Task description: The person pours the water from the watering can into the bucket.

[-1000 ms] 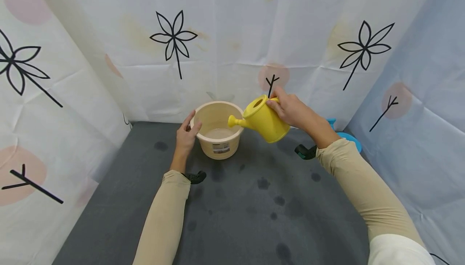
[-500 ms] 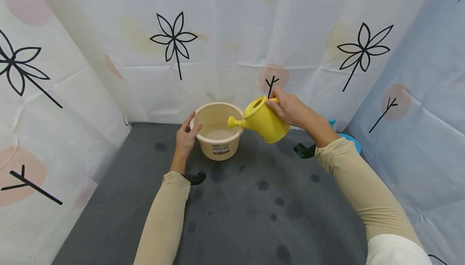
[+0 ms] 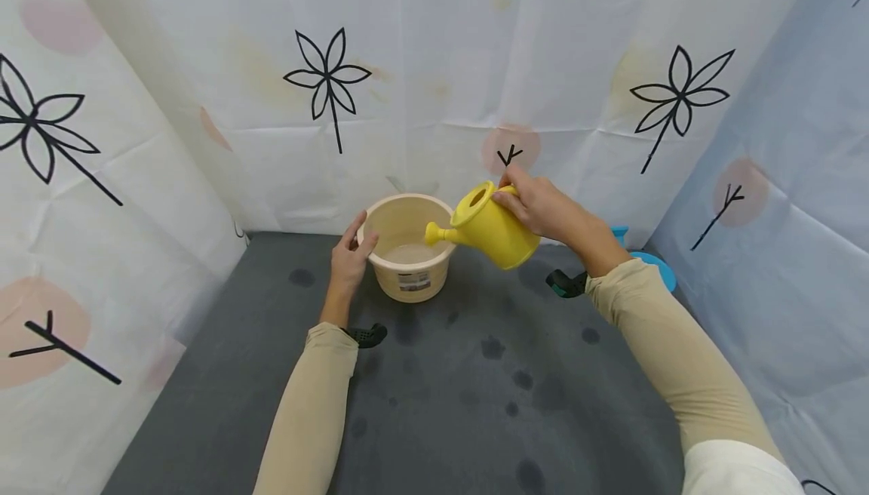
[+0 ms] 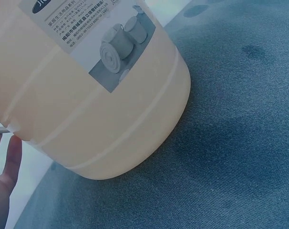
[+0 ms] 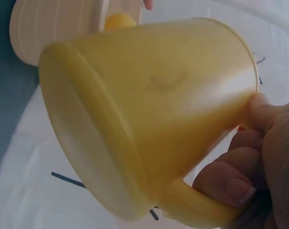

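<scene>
A cream plastic basin (image 3: pixel 390 281) with a printed label stands upright on the dark grey table. My left hand (image 3: pixel 348 262) holds its left rim, thumb towards the front; in the left wrist view the fingers touch the basin's side (image 4: pixel 101 124). My right hand (image 3: pixel 546 208) grips the handle of a yellow watering can (image 3: pixel 502 232). The can is tilted towards the basin, its spout over the right rim. In the right wrist view, curled fingers (image 5: pixel 230 179) wrap the can's handle. I cannot tell whether water flows or how much is in the basin.
A blue object (image 3: pixel 657 267), partly hidden by my right forearm, lies at the table's back right. Dark wet-looking spots mark the grey table (image 3: pixel 448 404). White cloth with printed flowers (image 3: pixel 434 102) hangs close behind the basin and along both sides.
The whole head view has shifted slightly downward. Both hands, the basin and the watering can keep nearly the same places relative to each other.
</scene>
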Demonstrator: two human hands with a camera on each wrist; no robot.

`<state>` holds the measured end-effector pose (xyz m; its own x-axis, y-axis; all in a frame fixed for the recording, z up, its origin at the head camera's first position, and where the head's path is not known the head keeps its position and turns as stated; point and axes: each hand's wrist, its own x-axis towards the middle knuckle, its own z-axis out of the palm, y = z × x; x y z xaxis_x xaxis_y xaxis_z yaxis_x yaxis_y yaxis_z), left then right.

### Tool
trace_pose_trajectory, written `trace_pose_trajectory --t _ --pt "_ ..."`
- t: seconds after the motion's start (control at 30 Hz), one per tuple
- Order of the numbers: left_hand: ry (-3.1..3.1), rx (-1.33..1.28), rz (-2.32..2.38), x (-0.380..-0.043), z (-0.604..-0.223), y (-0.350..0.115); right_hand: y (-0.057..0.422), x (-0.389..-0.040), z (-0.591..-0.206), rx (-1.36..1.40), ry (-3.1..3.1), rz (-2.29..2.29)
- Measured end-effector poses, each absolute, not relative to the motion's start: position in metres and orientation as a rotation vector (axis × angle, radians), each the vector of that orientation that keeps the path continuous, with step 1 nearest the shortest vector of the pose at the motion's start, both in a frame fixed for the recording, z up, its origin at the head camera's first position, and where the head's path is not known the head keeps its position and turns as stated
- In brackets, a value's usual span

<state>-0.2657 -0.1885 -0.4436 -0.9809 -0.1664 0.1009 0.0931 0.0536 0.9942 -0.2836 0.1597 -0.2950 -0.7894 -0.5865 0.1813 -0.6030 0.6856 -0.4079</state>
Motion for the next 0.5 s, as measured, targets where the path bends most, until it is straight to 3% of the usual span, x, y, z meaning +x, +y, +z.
trace_pose_trajectory --t 0.5 --pt "-2.099 0.063 -2.073 -0.2675 -0.4479 -0.1881 0.1517 -0.2855 -0.2909 1.044 -2.827 0.636"
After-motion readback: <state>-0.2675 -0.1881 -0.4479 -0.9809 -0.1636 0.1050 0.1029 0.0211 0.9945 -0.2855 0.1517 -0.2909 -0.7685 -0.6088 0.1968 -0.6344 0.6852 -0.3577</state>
